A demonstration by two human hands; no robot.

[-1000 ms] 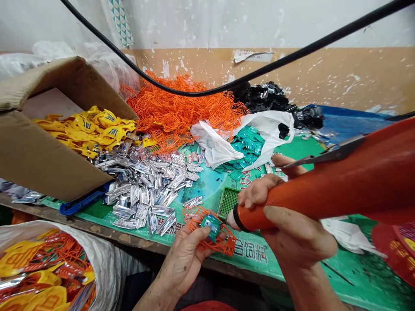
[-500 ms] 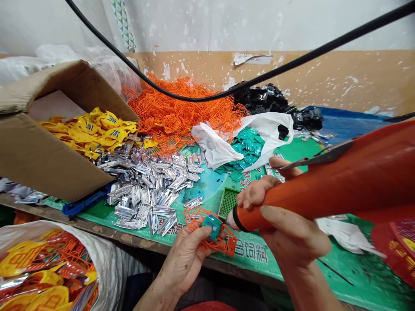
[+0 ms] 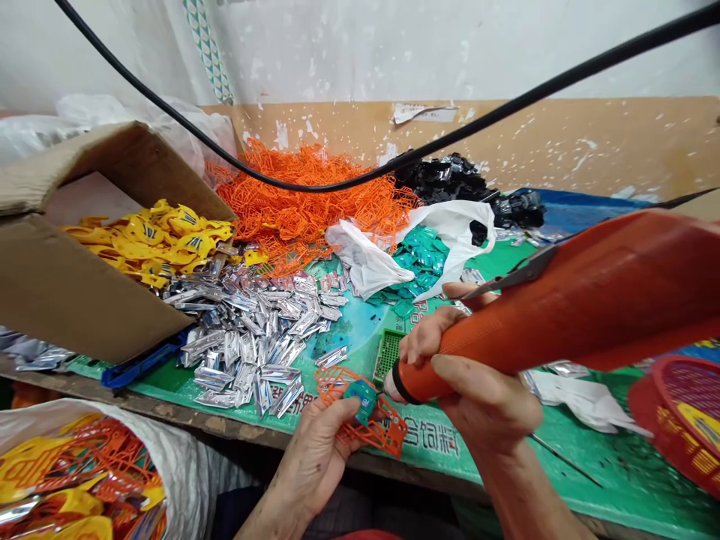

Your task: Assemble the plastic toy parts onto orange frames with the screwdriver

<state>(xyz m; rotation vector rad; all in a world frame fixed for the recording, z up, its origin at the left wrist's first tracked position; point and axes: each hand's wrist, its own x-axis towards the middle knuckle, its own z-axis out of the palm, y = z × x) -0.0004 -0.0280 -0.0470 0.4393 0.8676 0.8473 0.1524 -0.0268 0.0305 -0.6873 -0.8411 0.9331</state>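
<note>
My left hand pinches an orange plastic lattice frame with a teal plastic piece lying on it, the thumb pressing on the teal piece. My right hand is wrapped round an orange electric screwdriver with a long metal lever along its top. Its nose points down and left, right beside the teal piece; whether the bit touches it I cannot tell. Just behind them is a small green mesh tray. Silver parts are heaped to the left of the hands.
A cardboard box spills yellow parts. Behind are piles of orange frames, teal pieces by a white bag, and black parts. A filled sack stands lower left, a red basket right. A black cable hangs across.
The view has shifted slightly, with the red basket now showing more. The screwdriver nose and the teal piece are closer together. Both hands keep their holds.
</note>
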